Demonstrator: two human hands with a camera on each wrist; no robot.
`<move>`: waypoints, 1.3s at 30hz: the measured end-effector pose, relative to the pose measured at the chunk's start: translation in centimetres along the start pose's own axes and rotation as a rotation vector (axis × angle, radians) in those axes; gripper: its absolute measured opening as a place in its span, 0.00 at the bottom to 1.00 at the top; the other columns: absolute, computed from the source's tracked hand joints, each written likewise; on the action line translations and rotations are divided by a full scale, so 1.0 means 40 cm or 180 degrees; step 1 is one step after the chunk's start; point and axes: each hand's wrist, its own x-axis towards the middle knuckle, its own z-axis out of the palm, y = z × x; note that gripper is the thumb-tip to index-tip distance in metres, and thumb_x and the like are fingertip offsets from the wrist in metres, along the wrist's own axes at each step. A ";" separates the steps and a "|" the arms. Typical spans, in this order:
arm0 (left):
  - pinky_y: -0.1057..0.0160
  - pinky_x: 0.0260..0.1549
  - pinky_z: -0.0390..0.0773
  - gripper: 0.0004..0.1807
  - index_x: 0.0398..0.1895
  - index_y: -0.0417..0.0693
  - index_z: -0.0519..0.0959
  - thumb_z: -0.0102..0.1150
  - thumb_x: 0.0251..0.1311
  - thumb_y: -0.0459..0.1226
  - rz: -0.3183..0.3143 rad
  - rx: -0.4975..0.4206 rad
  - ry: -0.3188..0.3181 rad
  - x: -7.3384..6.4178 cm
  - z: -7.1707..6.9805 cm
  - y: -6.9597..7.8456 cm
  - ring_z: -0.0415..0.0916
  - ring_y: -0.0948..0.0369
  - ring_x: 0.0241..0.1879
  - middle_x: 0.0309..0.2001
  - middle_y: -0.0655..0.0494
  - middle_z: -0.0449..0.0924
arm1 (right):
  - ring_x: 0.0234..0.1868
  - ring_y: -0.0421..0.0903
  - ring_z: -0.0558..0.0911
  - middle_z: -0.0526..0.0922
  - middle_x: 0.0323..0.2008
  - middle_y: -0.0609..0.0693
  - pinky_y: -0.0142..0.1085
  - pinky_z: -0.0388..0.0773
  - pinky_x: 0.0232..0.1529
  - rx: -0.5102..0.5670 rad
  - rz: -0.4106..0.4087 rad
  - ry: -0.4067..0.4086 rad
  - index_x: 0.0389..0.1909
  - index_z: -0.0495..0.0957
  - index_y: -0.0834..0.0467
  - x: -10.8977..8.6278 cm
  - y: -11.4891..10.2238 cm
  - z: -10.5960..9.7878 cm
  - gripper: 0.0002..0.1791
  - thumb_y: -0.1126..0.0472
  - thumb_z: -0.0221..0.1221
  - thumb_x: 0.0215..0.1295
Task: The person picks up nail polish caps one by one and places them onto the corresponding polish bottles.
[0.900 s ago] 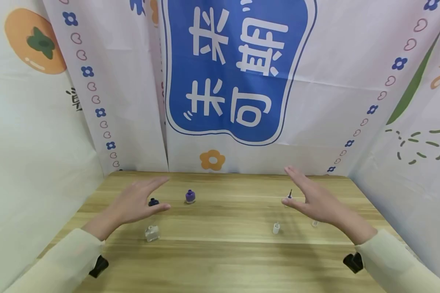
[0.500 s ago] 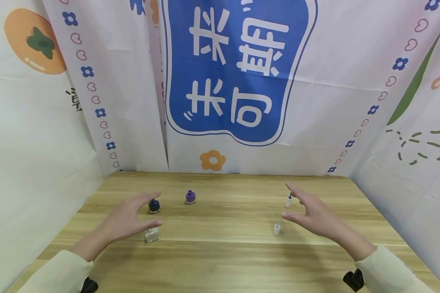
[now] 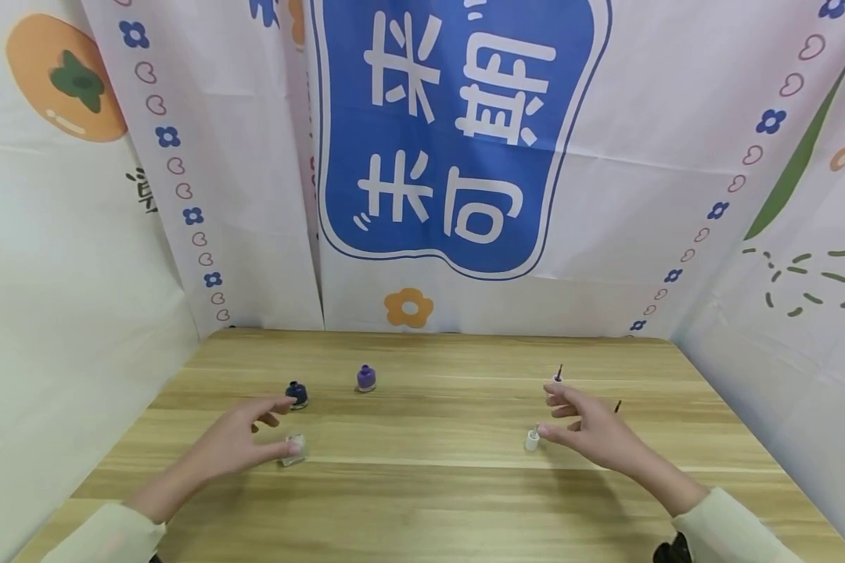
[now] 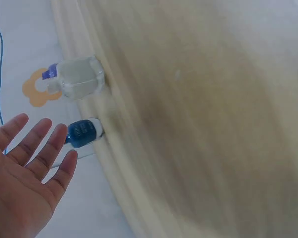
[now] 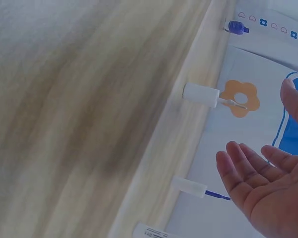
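My left hand hovers with loosely bent fingers above a clear nail polish bottle, its thumb overlapping that bottle in the head view. Behind its fingertips stands an uncapped dark blue nail polish bottle. A purple nail polish bottle stands farther back. On the other side, my right hand holds nothing, its thumb tip beside a white brush cap standing brush up. Another white cap with a purple brush stands beyond its fingers. A third cap is partly cut off in the right wrist view.
The wooden table is enclosed by printed white cloth at the back and both sides. A wide stretch of wood lies between the bottles on the left and the caps on the right.
Both hands have come down nearer the table, and their fingers have bent from a straighter spread. The left hand has also shifted left. Bottles and caps stay in place.
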 end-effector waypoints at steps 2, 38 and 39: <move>0.55 0.40 0.79 0.40 0.61 0.38 0.73 0.73 0.49 0.51 -0.0067 -0.0218 -0.0053 -0.002 0.005 -0.004 0.76 0.53 0.44 0.52 0.44 0.78 | 0.50 0.55 0.80 0.78 0.53 0.62 0.39 0.82 0.42 0.0056 0.0066 -0.0001 0.64 0.67 0.66 0.000 0.003 0.003 0.38 0.51 0.68 0.59; 0.67 0.41 0.78 0.26 0.49 0.30 0.75 0.71 0.44 0.27 -0.0684 -0.1355 -0.0269 -0.020 0.069 -0.046 0.76 0.53 0.42 0.43 0.46 0.80 | 0.41 0.49 0.79 0.78 0.45 0.58 0.41 0.82 0.39 0.1357 0.0951 -0.0403 0.55 0.71 0.73 0.006 0.041 0.071 0.29 0.67 0.69 0.55; 0.67 0.41 0.78 0.26 0.49 0.30 0.75 0.71 0.44 0.27 -0.0684 -0.1367 -0.0271 -0.020 0.069 -0.046 0.76 0.53 0.42 0.43 0.46 0.80 | 0.40 0.48 0.79 0.78 0.44 0.57 0.40 0.82 0.38 0.1366 0.0953 -0.0407 0.54 0.71 0.73 0.007 0.041 0.072 0.28 0.68 0.69 0.55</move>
